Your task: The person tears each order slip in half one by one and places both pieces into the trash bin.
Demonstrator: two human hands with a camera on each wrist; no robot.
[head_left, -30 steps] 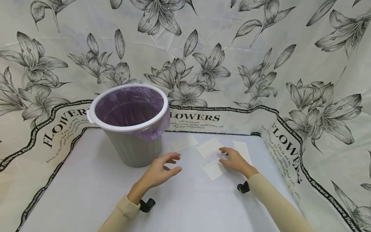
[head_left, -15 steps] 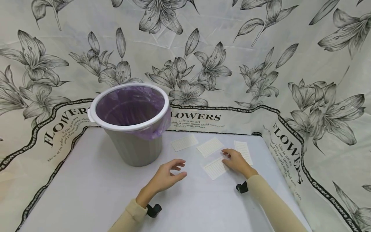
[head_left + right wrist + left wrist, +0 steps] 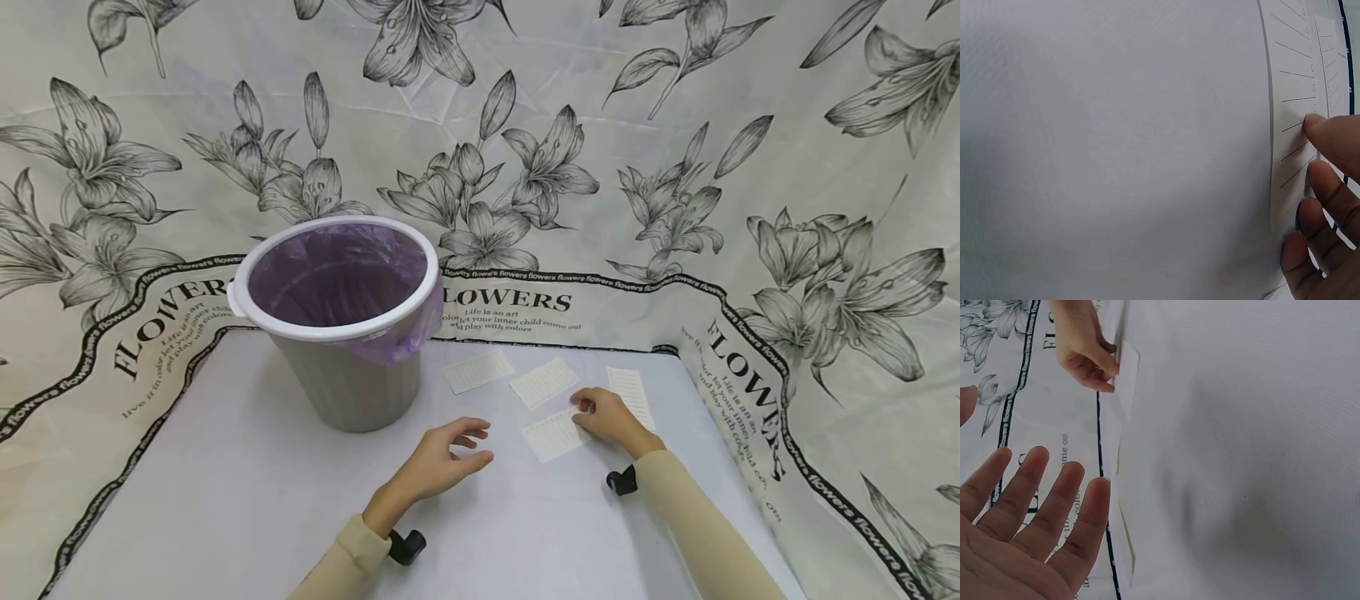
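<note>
My right hand (image 3: 611, 419) is over the right end of the nearest lined paper sheet (image 3: 553, 437). Thumb and fingers pinch its edge; in the right wrist view the thumb lies on the ruled face of this sheet (image 3: 1288, 94), which has small boxes along one side. My left hand (image 3: 435, 461) hovers left of the sheet, fingers spread and slightly bent, holding nothing. The left wrist view shows its open palm (image 3: 1016, 550), with the right hand (image 3: 1085, 350) at the sheet's corner (image 3: 1129, 375) beyond.
More lined sheets lie behind: a left one (image 3: 478, 372), a middle one (image 3: 544, 383) and a right one (image 3: 632, 397). A grey bin (image 3: 352, 392) with a white rim and purple bag (image 3: 390, 342) stands at the left on the white table (image 3: 225, 483). Flower-printed cloth (image 3: 675, 100) surrounds the table.
My left hand has moved right and slightly toward me, away from the bin. The fingers of my right hand have closed at the sheet's edge, and the nearest sheet has shifted slightly left.
</note>
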